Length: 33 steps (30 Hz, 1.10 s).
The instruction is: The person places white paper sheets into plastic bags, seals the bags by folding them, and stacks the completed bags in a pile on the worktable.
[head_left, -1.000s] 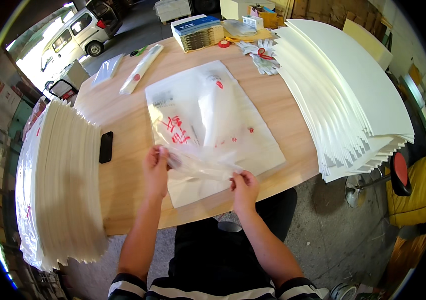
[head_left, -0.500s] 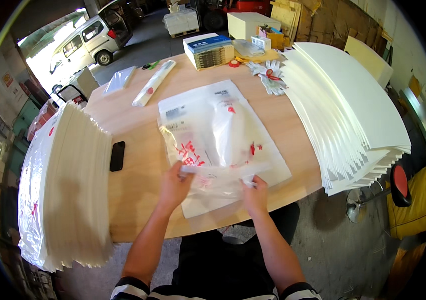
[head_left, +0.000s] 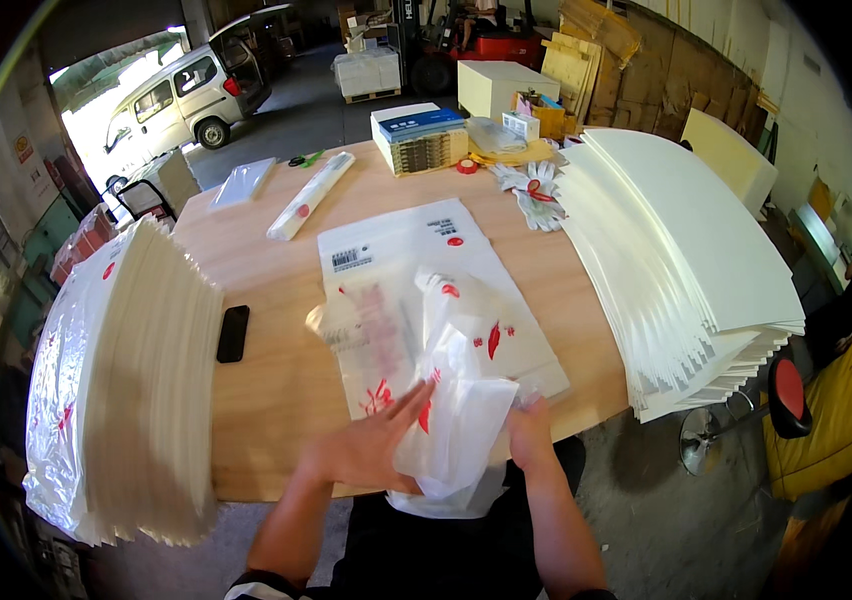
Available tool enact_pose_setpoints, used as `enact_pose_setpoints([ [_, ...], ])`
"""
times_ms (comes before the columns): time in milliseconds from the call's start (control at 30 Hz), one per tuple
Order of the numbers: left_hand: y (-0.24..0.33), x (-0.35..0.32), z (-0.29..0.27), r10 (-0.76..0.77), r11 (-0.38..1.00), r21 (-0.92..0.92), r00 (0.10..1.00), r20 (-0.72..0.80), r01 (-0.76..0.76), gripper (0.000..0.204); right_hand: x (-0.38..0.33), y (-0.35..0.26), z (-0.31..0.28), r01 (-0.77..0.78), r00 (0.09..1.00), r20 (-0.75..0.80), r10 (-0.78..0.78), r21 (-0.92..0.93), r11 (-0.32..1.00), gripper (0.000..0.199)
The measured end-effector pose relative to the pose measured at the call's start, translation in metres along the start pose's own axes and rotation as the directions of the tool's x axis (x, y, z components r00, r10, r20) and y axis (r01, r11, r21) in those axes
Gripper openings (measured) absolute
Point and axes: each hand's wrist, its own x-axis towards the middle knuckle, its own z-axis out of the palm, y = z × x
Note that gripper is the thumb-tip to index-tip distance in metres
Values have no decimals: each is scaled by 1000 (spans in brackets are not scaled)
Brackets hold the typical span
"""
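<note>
A clear plastic bag with red print (head_left: 456, 400) is bunched up and lifted at the near edge of the wooden table (head_left: 276, 380). My left hand (head_left: 366, 445) lies flat with fingers spread against the bag's left side. My right hand (head_left: 529, 432) grips the bag's lower right part. Under the bag lies a flat stack of similar printed bags (head_left: 416, 250).
A tall stack of bagged white sheets (head_left: 136, 380) stands at the left, a fanned pile of white sheets (head_left: 676, 260) at the right. A black phone (head_left: 233, 333), a rolled bag (head_left: 311, 195), a box (head_left: 418, 137) and gloves (head_left: 536, 190) lie on the table. A van (head_left: 181, 100) is parked beyond.
The bag has been lifted and puffed up off the stack. My hands have moved toward the near table edge, the left one opening flat against the bag.
</note>
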Motion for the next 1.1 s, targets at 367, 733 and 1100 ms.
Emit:
enact_pose_setpoints([
  [367,-83,-59,14,-407,766,-628,860,-308,137,46,4,20,-101,67,953,-250,-172,-380,922,22],
  [733,-24,-28,25,-442,895,-133,804,-397,426,61,-40,-30,7,303,952,182,-244,-500,811,38],
  [1100,-35,-22,18,-119,989,13,849,-514,146,36,-18,-40,-53,350,883,27,-469,-704,618,31],
])
